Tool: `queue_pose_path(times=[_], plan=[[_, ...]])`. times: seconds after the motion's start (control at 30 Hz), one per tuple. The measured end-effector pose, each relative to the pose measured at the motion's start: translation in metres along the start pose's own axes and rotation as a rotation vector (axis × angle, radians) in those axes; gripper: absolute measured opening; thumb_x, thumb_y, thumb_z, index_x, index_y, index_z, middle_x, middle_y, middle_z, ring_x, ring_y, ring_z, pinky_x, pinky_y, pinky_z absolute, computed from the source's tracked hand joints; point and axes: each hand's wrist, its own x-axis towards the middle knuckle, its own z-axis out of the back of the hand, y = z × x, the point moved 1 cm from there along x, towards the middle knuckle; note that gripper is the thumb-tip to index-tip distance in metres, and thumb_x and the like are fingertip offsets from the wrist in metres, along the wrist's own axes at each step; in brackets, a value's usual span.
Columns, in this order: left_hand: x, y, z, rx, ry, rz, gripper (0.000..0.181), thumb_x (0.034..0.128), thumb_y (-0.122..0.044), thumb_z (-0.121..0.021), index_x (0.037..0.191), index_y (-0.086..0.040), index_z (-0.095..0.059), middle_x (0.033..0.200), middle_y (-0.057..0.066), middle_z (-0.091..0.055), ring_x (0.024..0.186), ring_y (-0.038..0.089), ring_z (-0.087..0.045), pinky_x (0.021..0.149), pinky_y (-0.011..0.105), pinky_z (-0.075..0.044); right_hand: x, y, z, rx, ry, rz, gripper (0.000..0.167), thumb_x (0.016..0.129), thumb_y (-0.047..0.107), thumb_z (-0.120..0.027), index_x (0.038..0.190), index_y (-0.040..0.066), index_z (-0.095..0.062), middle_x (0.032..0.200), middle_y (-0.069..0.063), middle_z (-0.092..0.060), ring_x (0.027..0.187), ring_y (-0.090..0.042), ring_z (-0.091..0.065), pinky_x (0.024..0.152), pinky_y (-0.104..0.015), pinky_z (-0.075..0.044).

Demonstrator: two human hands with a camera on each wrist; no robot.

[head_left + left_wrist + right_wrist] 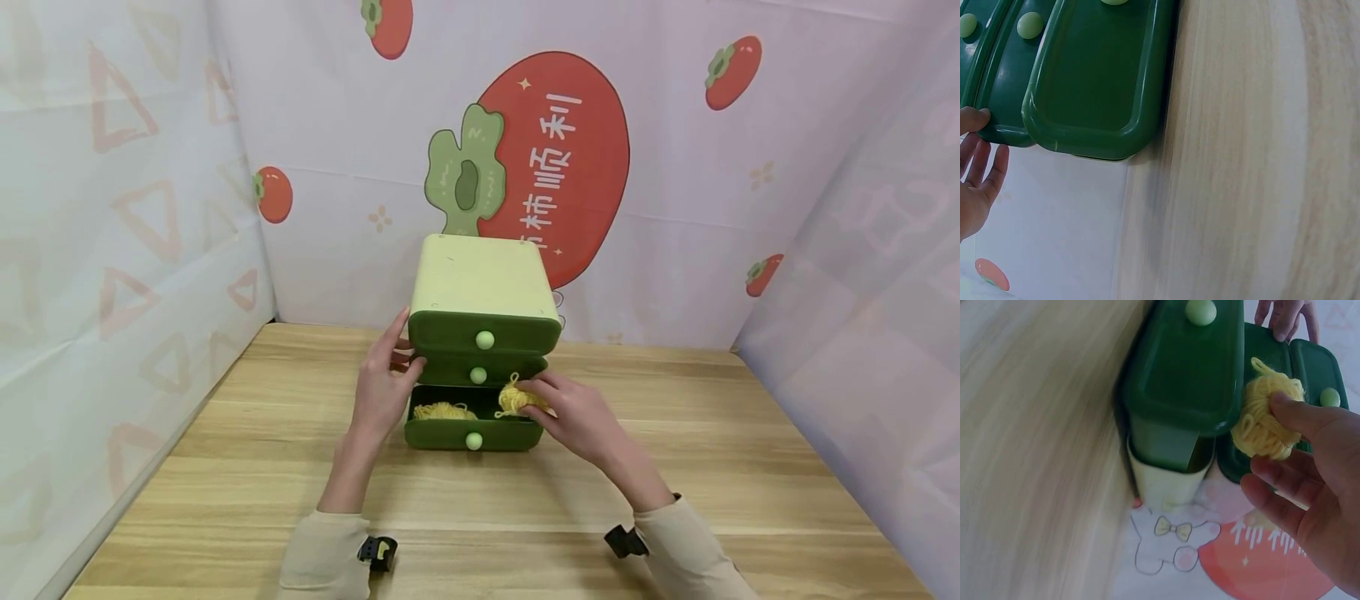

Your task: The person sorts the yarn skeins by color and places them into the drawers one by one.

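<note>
A small drawer cabinet [483, 275] with a cream top stands on the table, with three dark green drawers. Its bottom drawer [431, 434] is pulled out, and a skein of yellow yarn [444, 411] lies in the left part. My right hand [581, 417] pinches a small ball of yellow yarn [1266, 425] between thumb and fingers, over the drawer's right side. At the cabinet's left side, my left hand [381, 390] holds the corner, its thumb against the front of the middle drawer [1013, 94] and its fingers along the side. The top drawer [450, 332] is closed.
The wooden table [247, 467] extends around the cabinet. Behind it hangs a white backdrop [330, 108] printed with red persimmons, and patterned side walls [892, 250] rise left and right. Each drawer has a round light green knob [474, 441].
</note>
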Motion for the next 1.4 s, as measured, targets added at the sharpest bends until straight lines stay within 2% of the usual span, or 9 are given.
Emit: queue_pose_path(times=[0.27,0.53,0.7,0.9,1.1,1.27,1.4], plan=[[0.0,-0.001,0.0,0.0,0.004,0.01,0.077,0.0873,0.003,-0.071,0.152,-0.026,-0.042,0.103,0.015,-0.064,0.085,0.029,-0.066,0.08,0.04,-0.058,0.02,0.015,-0.007,0.065,0.067,-0.083,0.026,0.089,0.026,-0.076,0.113,0.018,-0.073,0.104,0.002,-0.06,0.072,-0.01,-0.06,0.06,-0.023,-0.05],[0.0,-0.001,-0.001,-0.002,0.005,0.013,0.077,0.0875,0.002,-0.071,0.152,-0.027,-0.042,0.103,0.015,-0.064,0.085,0.028,-0.066,0.081,0.039,-0.058,0.03,0.024,-0.013,0.072,0.117,-0.13,0.025,0.088,0.028,-0.077,0.111,0.02,-0.073,0.103,0.003,-0.059,0.068,-0.006,-0.052,0.058,-0.021,-0.045],[0.001,-0.002,-0.002,-0.003,0.01,0.011,0.076,0.088,0.001,-0.071,0.153,-0.027,-0.041,0.104,0.015,-0.064,0.085,0.028,-0.065,0.081,0.04,-0.058,0.036,0.029,-0.014,0.069,0.195,-0.203,0.025,0.087,0.029,-0.078,0.11,0.021,-0.072,0.102,0.004,-0.06,0.068,-0.005,-0.049,0.059,-0.022,-0.044],[0.001,-0.002,-0.002,-0.003,0.003,0.004,0.078,0.0869,0.002,-0.072,0.152,-0.028,-0.042,0.103,0.015,-0.064,0.084,0.028,-0.066,0.079,0.041,-0.059,0.041,0.033,-0.016,0.052,0.258,-0.242,0.019,0.089,0.022,-0.075,0.108,0.02,-0.074,0.102,0.002,-0.064,0.07,-0.008,-0.054,0.059,-0.027,-0.046],[0.001,-0.001,-0.001,-0.007,-0.001,-0.006,0.078,0.0864,0.003,-0.072,0.152,-0.028,-0.042,0.102,0.016,-0.065,0.083,0.029,-0.066,0.078,0.041,-0.059,0.041,0.033,-0.013,0.093,0.291,-0.272,0.013,0.09,0.019,-0.073,0.103,0.018,-0.075,0.098,0.003,-0.066,0.084,-0.011,-0.064,0.068,-0.03,-0.054],[0.001,-0.001,-0.001,-0.007,-0.002,-0.008,0.079,0.0859,0.003,-0.072,0.152,-0.027,-0.042,0.103,0.016,-0.065,0.083,0.029,-0.066,0.079,0.043,-0.059,0.04,0.031,-0.005,0.12,0.267,-0.237,0.009,0.091,0.02,-0.073,0.1,0.019,-0.076,0.093,0.007,-0.067,0.087,-0.013,-0.06,0.071,-0.03,-0.053],[0.0,-0.001,-0.001,-0.006,-0.003,-0.008,0.079,0.086,0.003,-0.072,0.152,-0.026,-0.042,0.104,0.016,-0.065,0.084,0.029,-0.066,0.079,0.043,-0.059,0.039,0.031,-0.003,0.152,0.274,-0.141,0.01,0.092,0.023,-0.072,0.1,0.02,-0.076,0.087,0.012,-0.066,0.079,-0.007,-0.06,0.067,-0.023,-0.05]])
